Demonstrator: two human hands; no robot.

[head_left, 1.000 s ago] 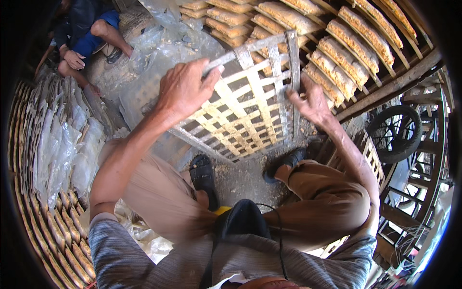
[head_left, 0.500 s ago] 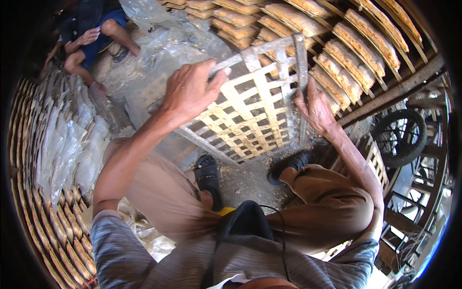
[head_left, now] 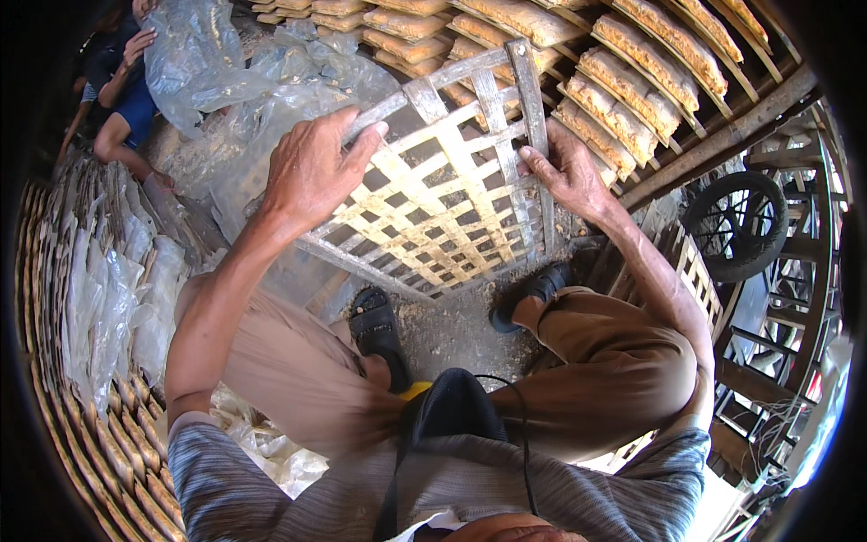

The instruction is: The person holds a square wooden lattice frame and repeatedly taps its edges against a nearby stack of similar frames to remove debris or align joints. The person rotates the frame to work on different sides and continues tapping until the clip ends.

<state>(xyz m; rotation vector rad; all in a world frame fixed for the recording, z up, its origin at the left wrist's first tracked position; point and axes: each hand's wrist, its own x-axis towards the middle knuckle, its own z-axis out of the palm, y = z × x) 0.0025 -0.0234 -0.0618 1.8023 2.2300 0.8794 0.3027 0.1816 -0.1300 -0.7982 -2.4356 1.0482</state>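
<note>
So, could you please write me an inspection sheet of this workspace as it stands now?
Surface: grey floor, speckled with pale bits.
Job's things: one pale lattice frame, tilted, held in front of the knees.
Clutter: crumpled clear plastic sheets beyond the left hand; more plastic over the stack at left.
Grippers: left hand grips the frame's upper left edge; right hand grips its right-hand bar.
Cables: thin black cord hanging over the wearer's front; its purpose cannot be told.
Surroundings: racked golden slabs ahead, black wheel at right, another person at upper left.
</note>
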